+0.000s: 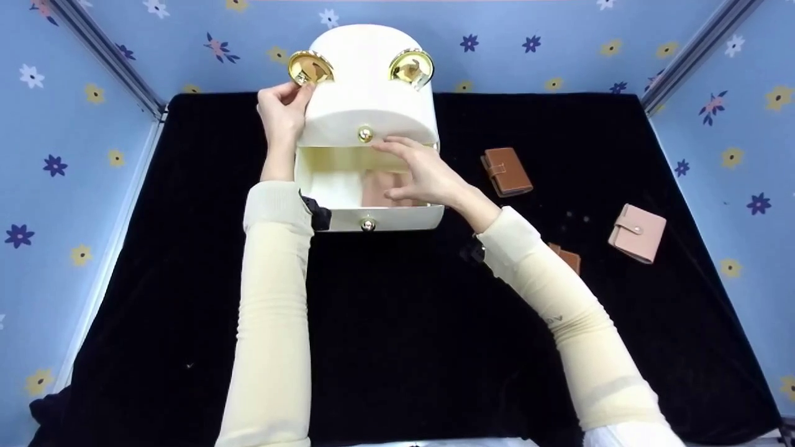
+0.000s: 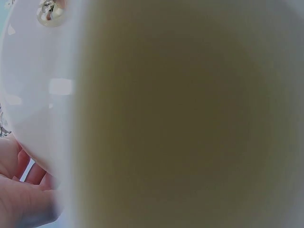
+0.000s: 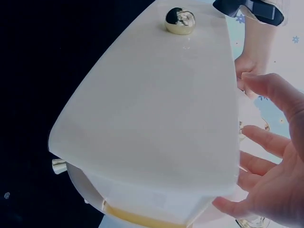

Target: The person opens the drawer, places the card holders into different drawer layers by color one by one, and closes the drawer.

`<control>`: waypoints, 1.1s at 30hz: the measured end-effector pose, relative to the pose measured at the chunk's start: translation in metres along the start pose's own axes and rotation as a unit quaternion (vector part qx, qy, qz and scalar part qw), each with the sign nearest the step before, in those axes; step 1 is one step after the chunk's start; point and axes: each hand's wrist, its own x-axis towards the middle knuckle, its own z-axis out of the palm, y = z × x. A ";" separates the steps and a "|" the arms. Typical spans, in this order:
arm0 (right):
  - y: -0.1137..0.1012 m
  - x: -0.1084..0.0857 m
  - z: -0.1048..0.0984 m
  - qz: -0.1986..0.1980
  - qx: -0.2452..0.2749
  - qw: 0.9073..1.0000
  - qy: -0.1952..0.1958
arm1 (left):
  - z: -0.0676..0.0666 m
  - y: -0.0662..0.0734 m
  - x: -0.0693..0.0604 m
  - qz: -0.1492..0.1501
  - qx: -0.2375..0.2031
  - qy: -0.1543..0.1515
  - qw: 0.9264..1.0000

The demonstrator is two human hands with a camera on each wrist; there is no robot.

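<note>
A white drawer cabinet point(image 1: 366, 96) with two round gold pieces stands at the back, its lower drawer point(image 1: 397, 218) pulled out. Beside the left gold piece point(image 1: 310, 67), my left hand point(image 1: 282, 115) grips the cabinet's side; in the left wrist view its fingers point(image 2: 35, 173) curl behind a white edge. My right hand point(image 1: 428, 174) hovers over the drawer, fingers spread near the upper gold knob point(image 1: 365, 134), holding nothing. A pinkish shape point(image 1: 376, 186) shows inside the drawer; I cannot tell what it is. The right wrist view shows my right hand point(image 3: 280, 166) beside a white front point(image 3: 156, 109).
To the right lie a brown wallet point(image 1: 512, 171), a pink wallet point(image 1: 643, 233) and another brown item point(image 1: 568, 257) partly hidden by my right sleeve. Black cloth point(image 1: 397, 347) covers the table, with blue flowered panels point(image 1: 559, 37) around it.
</note>
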 end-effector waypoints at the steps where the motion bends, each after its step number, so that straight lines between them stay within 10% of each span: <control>1: 0.001 -0.001 0.000 -0.004 0.004 1.000 0.004 | 0.000 0.000 0.000 0.000 0.000 0.001 1.000; 33: 0.034 -0.071 -0.011 0.012 0.025 0.987 0.161 | 0.000 0.000 -0.002 -0.004 -0.014 -0.002 1.000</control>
